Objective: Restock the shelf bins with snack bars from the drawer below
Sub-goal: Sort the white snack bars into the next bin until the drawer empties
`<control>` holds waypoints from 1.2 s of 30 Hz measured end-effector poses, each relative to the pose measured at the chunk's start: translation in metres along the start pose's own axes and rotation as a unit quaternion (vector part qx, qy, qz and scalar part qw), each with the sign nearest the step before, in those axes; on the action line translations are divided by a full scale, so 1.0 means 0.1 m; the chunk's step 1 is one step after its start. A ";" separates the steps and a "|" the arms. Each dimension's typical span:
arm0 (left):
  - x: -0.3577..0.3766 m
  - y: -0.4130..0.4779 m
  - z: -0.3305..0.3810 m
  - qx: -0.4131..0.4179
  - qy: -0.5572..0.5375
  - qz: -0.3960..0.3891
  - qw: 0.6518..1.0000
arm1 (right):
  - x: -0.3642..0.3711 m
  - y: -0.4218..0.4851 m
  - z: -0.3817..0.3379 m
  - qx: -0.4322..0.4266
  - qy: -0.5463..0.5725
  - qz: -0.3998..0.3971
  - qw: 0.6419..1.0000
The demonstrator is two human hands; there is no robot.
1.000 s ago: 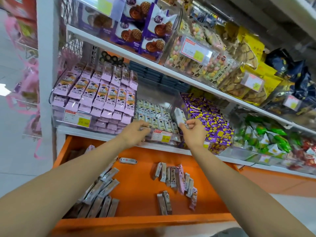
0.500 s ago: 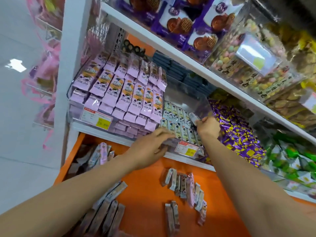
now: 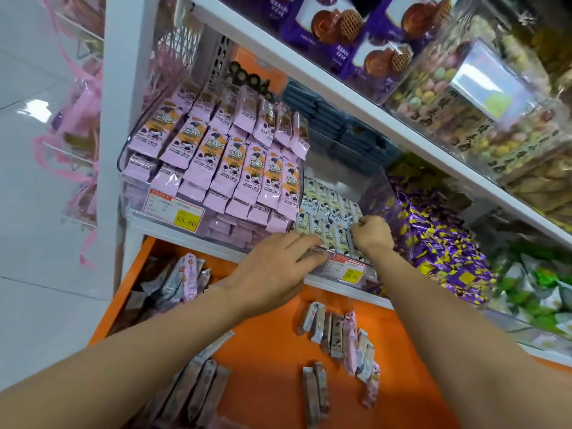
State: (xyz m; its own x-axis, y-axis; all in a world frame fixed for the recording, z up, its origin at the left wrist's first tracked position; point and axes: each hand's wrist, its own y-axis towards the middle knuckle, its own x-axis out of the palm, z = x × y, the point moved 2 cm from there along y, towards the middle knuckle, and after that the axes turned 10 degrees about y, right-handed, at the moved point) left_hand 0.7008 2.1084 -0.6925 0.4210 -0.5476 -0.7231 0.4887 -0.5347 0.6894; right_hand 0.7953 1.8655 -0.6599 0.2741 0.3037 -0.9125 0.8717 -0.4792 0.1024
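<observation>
- Head view (only cam): right hand [image 3: 373, 233] is balled up, fingers curled, pinching a slim cream-wrapped snack bar [image 3: 351, 239] at the right end of the front row in the clear plastic shelf bin [image 3: 371, 190]. Bar is mostly hidden under the fist. The pinch from above prob. lets it slot upright betw. its neighbours.
- Left hand [image 3: 278, 267]: fingers near straight and close together, laid flat on the bin's front lip, just left of the small red-and-yellow price tag [image 3: 348, 270]. Prob. it steadies the bin and stops the rows of cream bars [image 3: 325, 209] tipping fwd. Can't tell if sth lies under the fingertips.
- The bin slopes w/ its front low, so wrappers face the shopper. The back part looks unfilled, so there's room for more.
- Next bin left holds lilac-pink wrapped bars [image 3: 223, 168] stacked high; it needs little.
- Below the shelf, the flat orange pull-out drawer [image 3: 272, 342] stands open. Loose mixed-wrapper bars [image 3: 337, 335] lie in a ragged line, w/ long grey-brown bars [image 3: 198, 388] at lower left. The stock sits right under the bins, so the reach is short.
- A heap of purple-and-yellow foil sweets [image 3: 439, 246] sits just right of the fist and isn't part of the job.
- Judgement: mid-restock, plenty left in the drawer.
</observation>
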 end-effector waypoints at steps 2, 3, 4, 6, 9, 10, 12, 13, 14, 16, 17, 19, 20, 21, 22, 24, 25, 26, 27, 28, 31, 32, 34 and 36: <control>0.04 -0.02 0.00 0.015 0.036 -0.023 0.999 | -0.02 -0.03 0.00 -0.019 0.013 -0.005 1.000; 0.07 -0.04 0.00 0.011 0.050 -0.044 0.998 | -0.04 -0.05 -0.01 -0.027 0.020 -0.007 0.999; 0.09 -0.05 0.00 0.003 0.061 -0.065 0.996 | -0.06 -0.07 0.00 -0.035 0.029 -0.010 0.999; 0.10 -0.07 0.02 -0.006 0.070 -0.094 0.993 | -0.10 -0.11 0.01 -0.049 0.044 -0.017 0.998; 0.05 -0.07 0.07 -0.012 0.081 -0.110 0.991 | -0.17 -0.21 0.01 -0.064 0.081 -0.011 0.995; 0.03 -0.06 0.09 -0.014 0.084 -0.117 0.989 | -0.20 -0.26 0.01 -0.076 0.106 -0.006 0.991; -0.02 -0.08 0.11 -0.011 0.085 -0.118 0.989 | -0.25 -0.41 -0.05 -0.111 0.172 -0.006 0.979; -0.05 -0.09 0.14 -0.004 0.083 -0.111 0.990 | -0.30 -0.53 -0.10 -0.134 0.207 -0.014 0.969; -0.08 -0.10 0.17 0.008 0.083 -0.101 0.991 | -0.34 -0.66 -0.14 -0.155 0.245 -0.030 0.957; -0.12 -0.14 0.22 0.038 0.077 -0.088 0.992 | -0.42 -0.97 -0.22 -0.190 0.331 -0.077 0.921; -0.12 -0.18 0.24 0.050 0.067 -0.095 0.992 | -0.45 -1.14 -0.24 -0.211 0.360 -0.100 0.903; -0.06 -0.30 0.25 0.064 0.051 -0.124 0.989 | -0.49 -1.45 -0.24 -0.259 0.373 -0.148 0.879; -0.03 -0.36 0.26 0.058 0.038 -0.149 0.986 | -0.49 -1.58 -0.22 -0.282 0.366 -0.176 0.869; 0.01 -0.43 0.25 0.038 0.014 -0.189 0.981 | -0.46 -1.70 -0.19 -0.298 0.352 -0.204 0.863; 0.08 -0.52 0.23 0.005 -0.009 -0.239 0.971 | -0.41 -1.78 -0.14 -0.304 0.337 -0.233 0.860; 0.24 -0.72 0.14 -0.058 0.004 -0.354 0.933 | -0.23 -1.89 0.02 -0.292 0.300 -0.286 0.862; 0.32 -0.81 0.11 -0.066 0.019 -0.411 0.909 | -0.10 -1.92 0.10 -0.280 0.283 -0.306 0.865; 0.39 -0.92 0.07 -0.065 0.028 -0.459 0.886 | 0.05 -1.92 0.20 -0.264 0.272 -0.323 0.867; 0.46 -1.02 0.05 -0.061 0.038 -0.502 0.862 | 0.22 -1.92 0.31 -0.243 0.261 -0.343 0.869; 0.51 -1.11 0.02 -0.060 0.052 -0.535 0.841 | 0.39 -1.90 0.41 -0.218 0.249 -0.362 0.871; 0.61 -1.30 -0.08 -0.068 0.089 -0.554 0.825 | 0.87 -1.87 0.63 -0.141 0.201 -0.429 0.869; 0.65 -1.34 -0.09 -0.068 0.093 -0.547 0.829 | 1.02 -1.87 0.67 -0.125 0.186 -0.455 0.862; 0.75 -1.50 -0.14 -0.066 0.105 -0.556 0.822 | 1.29 -1.87 0.70 -0.094 0.154 -0.509 0.842; 0.91 -1.70 -0.23 -0.078 0.101 -0.589 0.798 | 1.57 -1.87 0.71 -0.074 0.126 -0.547 0.824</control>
State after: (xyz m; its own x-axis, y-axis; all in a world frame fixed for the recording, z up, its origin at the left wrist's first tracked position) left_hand 0.6731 2.1645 -0.8765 -0.2937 0.3985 -0.8689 0.7189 -0.5070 -0.4755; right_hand 0.6469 1.9443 -0.8503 -0.6495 0.6582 -0.3808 0.6879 0.2952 -0.6631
